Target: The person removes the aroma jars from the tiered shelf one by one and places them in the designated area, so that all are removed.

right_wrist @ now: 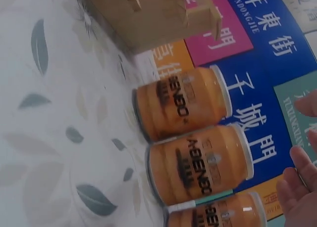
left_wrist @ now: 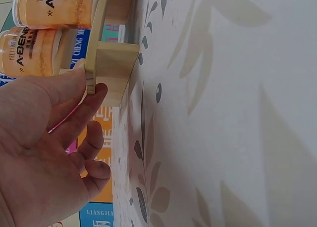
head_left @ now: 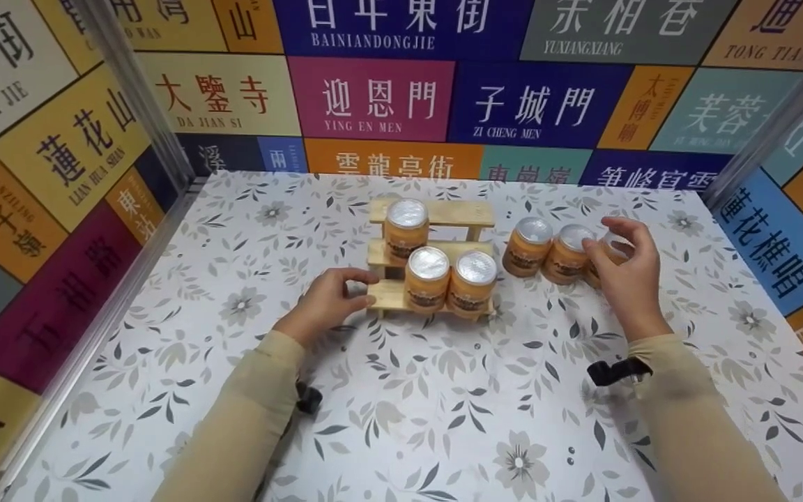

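A small stepped wooden rack (head_left: pixel 387 294) stands on the table. My left hand (head_left: pixel 328 300) pinches the left end of its lowest shelf (left_wrist: pixel 92 54) between thumb and index finger; the other fingers curl loosely beside it. One orange can with a silver lid (head_left: pixel 406 226) sits on a higher step. A second can (head_left: pixel 427 279) and a third can (head_left: pixel 472 281) stand side by side on the lowest one. Right of the rack, three similar cans (right_wrist: pixel 200 162) stand upright in a row. Over the rightmost can (head_left: pixel 617 247) hovers my right hand (head_left: pixel 631 279), fingers spread and apart from it.
White tablecloth with grey leaves and flowers (head_left: pixel 443 418) covers the table. Panels with colourful street-name signs (head_left: pixel 373 97) enclose the back and both sides. Clear posts (head_left: pixel 129 90) rise at the back corners. Dark straps with small cameras (head_left: pixel 617 371) sit on both wrists.
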Tool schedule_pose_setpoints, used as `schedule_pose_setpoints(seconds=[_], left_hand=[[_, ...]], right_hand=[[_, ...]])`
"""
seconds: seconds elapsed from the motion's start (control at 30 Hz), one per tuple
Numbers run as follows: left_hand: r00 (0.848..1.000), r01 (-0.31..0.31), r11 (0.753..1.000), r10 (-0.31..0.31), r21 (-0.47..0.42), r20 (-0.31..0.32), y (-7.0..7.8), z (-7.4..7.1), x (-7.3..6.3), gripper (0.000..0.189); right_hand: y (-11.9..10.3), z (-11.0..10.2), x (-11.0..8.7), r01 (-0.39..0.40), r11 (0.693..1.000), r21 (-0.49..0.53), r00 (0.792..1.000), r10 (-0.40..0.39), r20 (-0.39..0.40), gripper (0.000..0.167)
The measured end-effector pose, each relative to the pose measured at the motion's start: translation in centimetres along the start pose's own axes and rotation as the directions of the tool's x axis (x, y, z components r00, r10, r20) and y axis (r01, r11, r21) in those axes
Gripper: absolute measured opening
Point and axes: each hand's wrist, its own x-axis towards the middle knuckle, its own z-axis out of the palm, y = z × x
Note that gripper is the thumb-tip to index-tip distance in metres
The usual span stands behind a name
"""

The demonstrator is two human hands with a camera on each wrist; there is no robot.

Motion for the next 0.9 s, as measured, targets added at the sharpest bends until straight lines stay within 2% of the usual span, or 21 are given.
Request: schedule_pose_setpoints(seconds=[0.2,0.4,0.53,0.73,0.9], left_hand=[[1.000,0.000,1.000,0.000,-0.007,0.006,-0.1,0.0,-0.1,0.033],[1.000,-0.014,1.000,0.014,-0.007,0.003,-0.1,0.1,0.0,0.033],[0.999,-0.038,0.999,0.038,0.007,0.002,-0.1,0.0,0.0,0.033],[0.999,-0.040,0.999,0.040,-0.003,0.003,-0.1,0.0,0.0,0.033],[1.000,-0.018,0.999,0.018,-0.030,0.016,0.0,-0.1,0.0,0.035]], right_hand=[[-0.9,2.3,-0.5,-0.030,0.997,0.072,0.999,0.027,0.041,0.042],[-2.1,4.2,-1.4,0.013,0.991,0.133,0.987,-0.034,0.159,0.040],[-2.6,5.2,-1.8,0.014,0.993,0.120,0.966,-0.045,0.255,0.039],[-3.2,6.0,-2.4,-0.026,0.997,0.078,0.915,-0.007,0.403,0.041],[-4.2,6.5,-2.4,-0.035,0.997,0.069,0.896,0.001,0.443,0.044]])
